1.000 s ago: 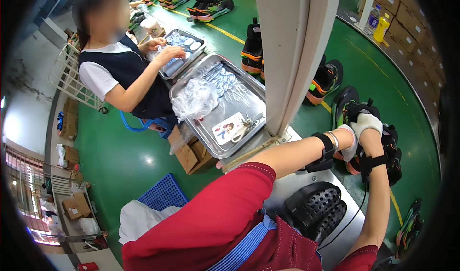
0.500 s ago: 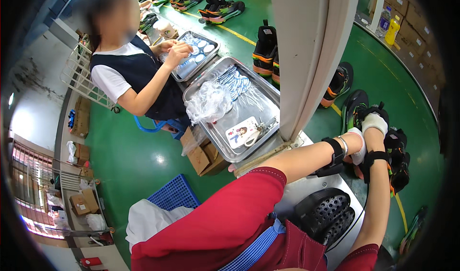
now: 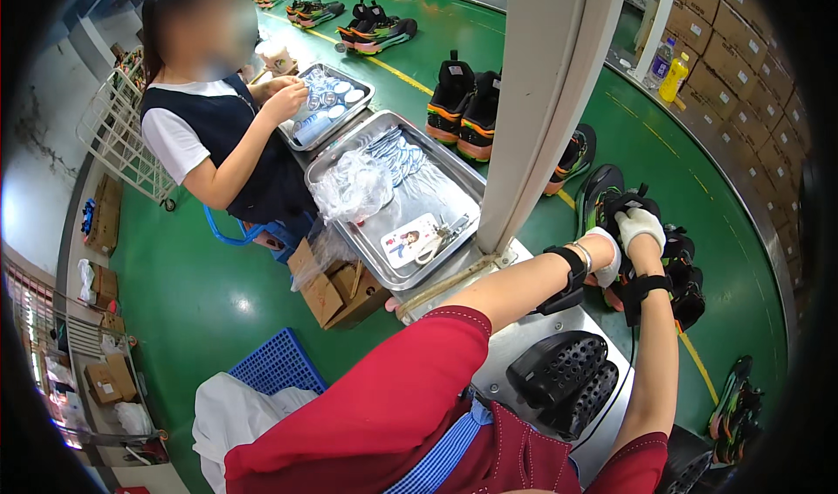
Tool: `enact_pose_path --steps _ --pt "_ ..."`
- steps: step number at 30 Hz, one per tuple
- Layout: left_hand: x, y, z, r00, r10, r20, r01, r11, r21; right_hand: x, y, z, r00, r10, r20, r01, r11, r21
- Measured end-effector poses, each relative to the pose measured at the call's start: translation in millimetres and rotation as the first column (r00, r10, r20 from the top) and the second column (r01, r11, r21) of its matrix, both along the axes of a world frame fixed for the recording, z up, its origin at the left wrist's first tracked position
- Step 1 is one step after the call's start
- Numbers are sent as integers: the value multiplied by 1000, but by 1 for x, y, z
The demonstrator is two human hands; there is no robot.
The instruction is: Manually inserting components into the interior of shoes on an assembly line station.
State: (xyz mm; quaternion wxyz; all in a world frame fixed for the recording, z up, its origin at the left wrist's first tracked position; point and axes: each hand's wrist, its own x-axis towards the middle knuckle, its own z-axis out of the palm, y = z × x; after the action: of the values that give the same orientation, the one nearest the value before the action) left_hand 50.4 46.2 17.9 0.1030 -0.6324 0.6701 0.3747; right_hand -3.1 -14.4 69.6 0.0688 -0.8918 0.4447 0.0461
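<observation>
My right hand, in a white glove, is closed on the upper of a black sports shoe on the green surface. Close on its left, my left hand, also gloved in white, is beside the same shoe; its fingers are mostly hidden. Black straps circle both forearms, with a silver bangle on the left wrist. A black and green shoe stands just beyond my hands. To their right are more black shoes, and a thin black cable runs down along the right forearm.
A white post rises left of my hands. Beyond it, a metal tray holds a plastic bag, corded tags and scissors. A co-worker handles small pieces over another tray. Black perforated clogs lie near my lap.
The whole view has shifted, so the trays, co-worker and my arms appear farther left. My right hand stays on the shoe, and my left hand remains beside it.
</observation>
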Motion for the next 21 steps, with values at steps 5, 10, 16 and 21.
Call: enact_pose_path --steps 5,10,16,21 --pt "3 2 9 999 44 -8 -44 998 38 3 1 -1 999 20 50 -16 996 -88" --pt "10 -2 8 991 -59 120 72 992 -105 26 -8 -12 999 -34 15 35 999 -38" --pt "19 -20 -29 1000 -7 -17 8 998 59 32 -7 -13 999 -11 38 15 996 -87" --pt "18 -11 -15 995 97 -26 -91 978 186 18 -6 -15 991 72 117 -73 997 5"
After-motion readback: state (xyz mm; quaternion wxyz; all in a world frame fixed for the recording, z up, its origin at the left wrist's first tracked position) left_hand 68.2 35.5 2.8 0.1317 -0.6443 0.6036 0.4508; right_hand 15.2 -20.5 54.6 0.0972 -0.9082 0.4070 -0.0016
